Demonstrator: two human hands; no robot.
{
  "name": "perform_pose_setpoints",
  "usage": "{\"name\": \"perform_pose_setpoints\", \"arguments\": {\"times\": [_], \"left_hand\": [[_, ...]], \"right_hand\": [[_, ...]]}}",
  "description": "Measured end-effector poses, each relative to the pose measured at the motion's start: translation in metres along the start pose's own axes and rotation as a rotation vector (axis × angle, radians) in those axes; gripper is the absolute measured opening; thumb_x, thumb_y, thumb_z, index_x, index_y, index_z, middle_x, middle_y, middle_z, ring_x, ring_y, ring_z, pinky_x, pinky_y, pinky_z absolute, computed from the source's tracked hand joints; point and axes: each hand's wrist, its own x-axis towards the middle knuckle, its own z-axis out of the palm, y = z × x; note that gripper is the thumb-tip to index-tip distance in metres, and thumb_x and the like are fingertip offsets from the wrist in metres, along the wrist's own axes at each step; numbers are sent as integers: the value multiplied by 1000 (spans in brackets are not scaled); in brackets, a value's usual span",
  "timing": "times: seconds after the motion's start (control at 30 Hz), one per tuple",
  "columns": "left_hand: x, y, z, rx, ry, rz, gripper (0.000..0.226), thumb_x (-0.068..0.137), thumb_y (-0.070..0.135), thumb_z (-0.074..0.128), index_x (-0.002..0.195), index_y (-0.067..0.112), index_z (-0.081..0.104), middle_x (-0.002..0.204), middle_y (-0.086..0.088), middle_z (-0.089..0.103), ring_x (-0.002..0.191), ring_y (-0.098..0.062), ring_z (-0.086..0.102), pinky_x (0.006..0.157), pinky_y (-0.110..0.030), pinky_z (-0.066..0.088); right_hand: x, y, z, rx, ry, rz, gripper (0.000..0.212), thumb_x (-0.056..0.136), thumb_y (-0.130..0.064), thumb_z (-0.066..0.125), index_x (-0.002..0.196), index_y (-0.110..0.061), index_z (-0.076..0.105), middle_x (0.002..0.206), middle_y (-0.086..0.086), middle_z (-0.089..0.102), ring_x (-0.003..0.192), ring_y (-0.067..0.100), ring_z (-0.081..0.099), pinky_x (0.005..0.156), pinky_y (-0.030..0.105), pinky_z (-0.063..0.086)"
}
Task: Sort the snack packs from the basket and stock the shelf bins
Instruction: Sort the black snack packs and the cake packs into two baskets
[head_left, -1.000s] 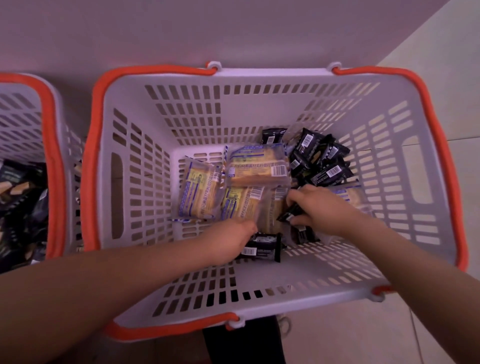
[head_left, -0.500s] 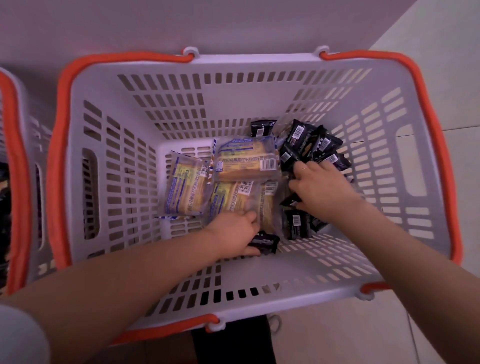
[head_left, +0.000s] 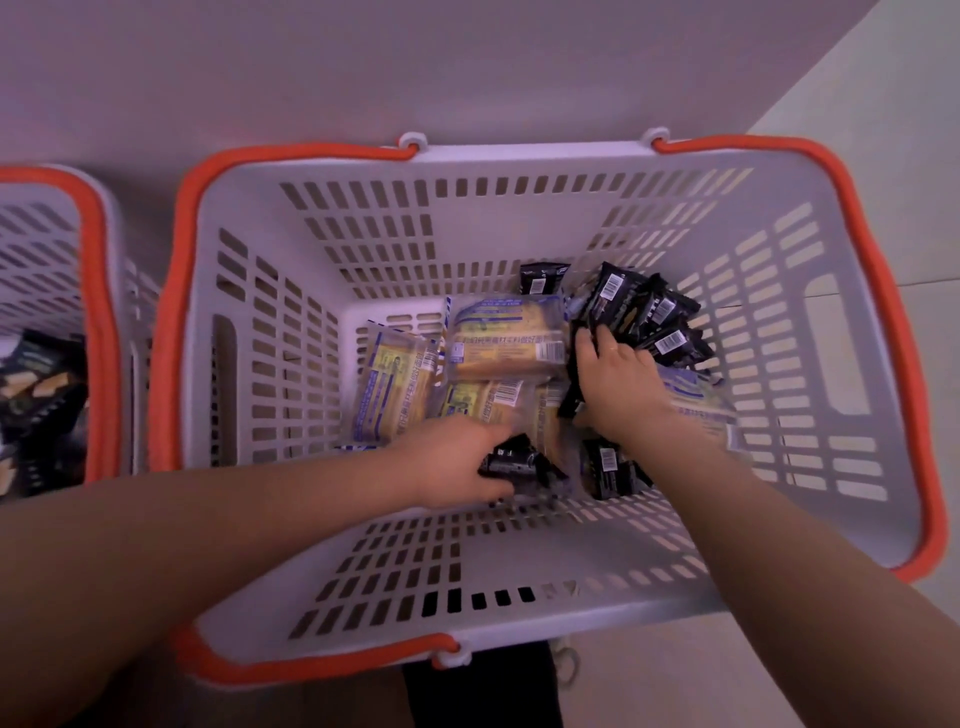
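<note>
Currently, the snack packs lie on the floor of the basket (head_left: 322, 374), a white slotted tub with orange handles. Two kinds are present. Yellow packs (head_left: 506, 338) are clear-wrapped bars with blue print and barcodes; four are visible at the centre, one lying crosswise at the back, one angled at the left, others partly covered below. Another yellow pack (head_left: 696, 400) sits at the right, partly under the right forearm. Black packs (head_left: 644, 312) are small dark sachets with white barcode labels, heaped in the far right corner; a single one stands against the back wall, and one more (head_left: 605, 467) lies near the front, between the two wrists.

The left hand (head_left: 452, 462) reaches in from the near left, its fingers curled round a black pack (head_left: 511, 460) at the front centre. The right hand (head_left: 610, 379) rests on the edge of the black heap, fingers bent over dark wrappers; motion blur leaves it unclear whether it grips one. The hands are near each other but apart.

Both forearms cross the near wall and hide part of the contents. A second basket (head_left: 96, 291) of the same type stands just beside, at the left, holding dark packs. Both rest on a pale floor against a plain wall (head_left: 467, 67).
</note>
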Motion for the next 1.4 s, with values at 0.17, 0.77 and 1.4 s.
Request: {"name": "perform_pose_setpoints", "arguments": {"times": [0.17,0.77,1.4], "left_hand": [[-24,-10,-27,-225,129,-80,24,86,39,61,101,26,48,90,5,62,73,-9,55,55,-13,39],[-161,-17,-80,-618,505,-147,23,86,29,64,107,21,59,78,9,66,63,-1,62,58,-22,50],[-299,-149,-25,-815,1018,-788,19,85,27,58,100,23,47,81,7,56,74,-10,55,53,-22,35]], "right_hand": [[-7,-9,4,29,91,-23,50,83,-17,60,127,-12,38,128,12,39,115,31,48,90,37,33],[-49,-92,-51,269,-17,-433,25,83,-8,60,109,-8,58,117,12,59,110,26,53,87,31,42],[-90,-338,-165,613,215,-647,13,86,-16,63,91,-17,52,93,1,58,88,19,54,67,27,36]]}}
